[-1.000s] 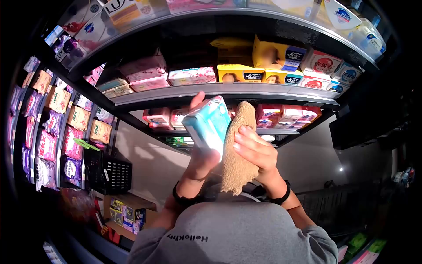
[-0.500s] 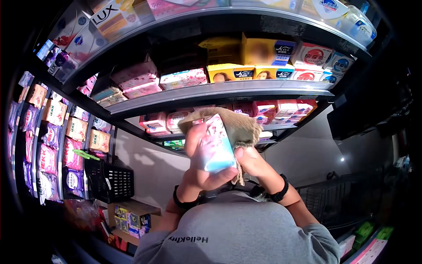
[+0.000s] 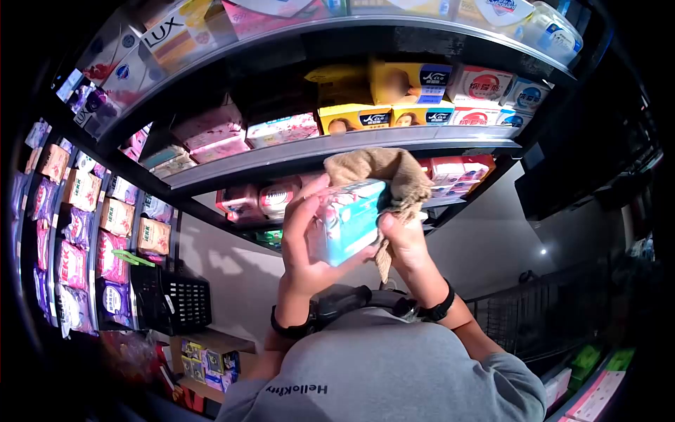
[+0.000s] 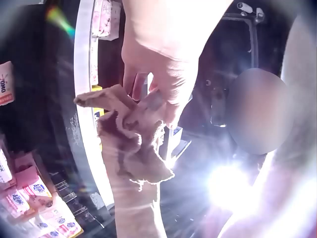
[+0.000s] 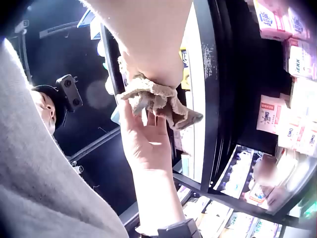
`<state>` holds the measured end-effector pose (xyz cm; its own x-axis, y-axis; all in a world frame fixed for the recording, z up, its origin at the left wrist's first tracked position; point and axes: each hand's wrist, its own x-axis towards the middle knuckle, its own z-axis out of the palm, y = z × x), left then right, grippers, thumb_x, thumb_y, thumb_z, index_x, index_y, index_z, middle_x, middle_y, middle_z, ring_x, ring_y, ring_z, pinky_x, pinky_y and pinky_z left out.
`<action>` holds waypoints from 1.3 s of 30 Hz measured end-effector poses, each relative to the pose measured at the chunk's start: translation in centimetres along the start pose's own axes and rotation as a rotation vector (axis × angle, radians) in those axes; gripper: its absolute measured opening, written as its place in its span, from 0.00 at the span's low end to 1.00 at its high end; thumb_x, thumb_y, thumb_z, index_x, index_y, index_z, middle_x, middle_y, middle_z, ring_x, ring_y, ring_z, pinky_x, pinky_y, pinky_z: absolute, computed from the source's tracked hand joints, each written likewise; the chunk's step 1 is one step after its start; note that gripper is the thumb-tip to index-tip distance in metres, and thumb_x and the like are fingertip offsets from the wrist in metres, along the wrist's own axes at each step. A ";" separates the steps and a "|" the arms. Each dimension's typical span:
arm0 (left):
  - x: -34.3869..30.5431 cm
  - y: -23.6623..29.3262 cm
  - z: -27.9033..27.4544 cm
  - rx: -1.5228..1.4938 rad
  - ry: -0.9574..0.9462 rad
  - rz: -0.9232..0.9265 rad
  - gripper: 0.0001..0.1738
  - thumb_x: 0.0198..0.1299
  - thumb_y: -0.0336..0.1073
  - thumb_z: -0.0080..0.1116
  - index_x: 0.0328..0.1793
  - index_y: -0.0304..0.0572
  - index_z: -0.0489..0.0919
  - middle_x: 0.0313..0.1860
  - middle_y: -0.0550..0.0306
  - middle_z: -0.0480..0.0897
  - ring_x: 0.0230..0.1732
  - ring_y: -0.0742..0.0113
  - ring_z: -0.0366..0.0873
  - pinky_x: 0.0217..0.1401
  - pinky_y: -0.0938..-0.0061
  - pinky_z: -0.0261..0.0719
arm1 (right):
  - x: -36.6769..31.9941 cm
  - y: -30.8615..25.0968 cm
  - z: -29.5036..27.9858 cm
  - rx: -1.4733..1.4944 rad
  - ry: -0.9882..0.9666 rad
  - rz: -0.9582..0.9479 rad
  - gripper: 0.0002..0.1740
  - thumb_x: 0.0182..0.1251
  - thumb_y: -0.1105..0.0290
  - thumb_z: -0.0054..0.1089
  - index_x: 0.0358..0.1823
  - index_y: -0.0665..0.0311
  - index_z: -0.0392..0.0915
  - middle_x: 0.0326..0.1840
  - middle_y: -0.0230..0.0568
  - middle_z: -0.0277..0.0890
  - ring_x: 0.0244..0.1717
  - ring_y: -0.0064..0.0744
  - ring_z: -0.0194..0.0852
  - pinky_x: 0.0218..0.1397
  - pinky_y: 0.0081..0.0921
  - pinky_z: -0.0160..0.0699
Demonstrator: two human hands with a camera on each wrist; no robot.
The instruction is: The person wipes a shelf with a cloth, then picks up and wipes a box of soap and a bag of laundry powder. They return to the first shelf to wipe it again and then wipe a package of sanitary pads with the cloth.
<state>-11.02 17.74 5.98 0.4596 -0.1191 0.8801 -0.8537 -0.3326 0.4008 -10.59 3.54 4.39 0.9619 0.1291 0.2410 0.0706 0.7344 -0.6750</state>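
In the head view, my left hand grips a light-blue soap box with pink blossoms along one side. The box is tilted, its blue face turned up toward me. My right hand holds a tan cloth, thumb on the near side, against the box's right end. The cloth bunches over the far edge and one corner dangles below. In the left wrist view, the crumpled cloth covers much of the right hand. The right wrist view shows the cloth between both hands, hiding most of the box.
A shelf with yellow soap boxes and white-red boxes runs just beyond my hands. Bagged goods fill a rack at left, beside a black basket. An open carton stands below it.
The soap box has been turned over in my left hand, from its blossom side back to its blue face. The cloth has shifted from its right side to behind it, then bunched toward the right end.
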 end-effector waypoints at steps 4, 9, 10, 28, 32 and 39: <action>0.7 1.3 -0.7 -0.035 -0.069 -0.126 0.49 0.32 0.39 0.78 0.59 0.38 0.59 0.56 0.41 0.67 0.56 0.54 0.68 0.58 0.64 0.68 | -0.5 -0.2 -0.5 -0.194 0.143 -0.186 0.33 0.54 0.75 0.58 0.62 0.69 0.57 0.55 0.39 0.65 0.54 0.27 0.65 0.57 0.26 0.65; 1.2 1.2 -0.5 0.061 -0.188 -0.263 0.48 0.26 0.35 0.79 0.56 0.39 0.61 0.53 0.46 0.68 0.54 0.55 0.68 0.56 0.67 0.68 | -0.5 0.3 -1.0 -0.267 0.342 -0.261 0.18 0.63 0.74 0.51 0.54 0.70 0.67 0.47 0.35 0.71 0.47 0.22 0.69 0.51 0.22 0.69; 1.1 1.1 -0.2 0.093 -0.162 -0.260 0.47 0.22 0.36 0.79 0.54 0.39 0.64 0.51 0.48 0.69 0.51 0.57 0.70 0.53 0.69 0.70 | -0.6 0.3 -1.0 -0.223 0.395 -0.301 0.18 0.64 0.72 0.51 0.54 0.70 0.67 0.48 0.36 0.71 0.47 0.23 0.69 0.52 0.22 0.69; -2.3 -0.8 0.5 -0.159 -0.260 -0.357 0.38 0.37 0.31 0.68 0.58 0.35 0.64 0.48 0.49 0.71 0.45 0.62 0.74 0.47 0.72 0.71 | -5.0 -0.5 -0.5 -0.430 0.262 -0.322 0.33 0.64 0.56 0.53 0.63 0.71 0.56 0.38 0.35 0.72 0.30 0.16 0.69 0.33 0.17 0.69; -2.2 -1.1 0.6 -0.179 -0.180 -0.363 0.42 0.33 0.34 0.73 0.57 0.34 0.65 0.48 0.53 0.69 0.50 0.65 0.71 0.51 0.73 0.70 | -5.7 -1.5 -0.9 -0.344 0.058 -0.218 0.38 0.63 0.54 0.53 0.66 0.71 0.52 0.65 0.47 0.56 0.67 0.36 0.51 0.69 0.35 0.49; -5.0 -3.2 3.0 -0.912 0.048 -1.197 0.30 0.40 0.33 0.68 0.52 0.38 0.69 0.45 0.53 0.72 0.48 0.65 0.70 0.50 0.74 0.68 | -2.9 -4.5 1.0 -0.582 -0.490 -0.088 0.58 0.52 0.23 0.09 0.64 0.67 0.62 0.75 0.55 0.29 0.75 0.51 0.26 0.72 0.45 0.26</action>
<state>-9.82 16.57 -0.48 0.9828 -0.1699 -0.0729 0.1462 0.4732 0.8687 -13.92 0.56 7.44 0.7287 0.4669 0.5010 0.3998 0.3039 -0.8647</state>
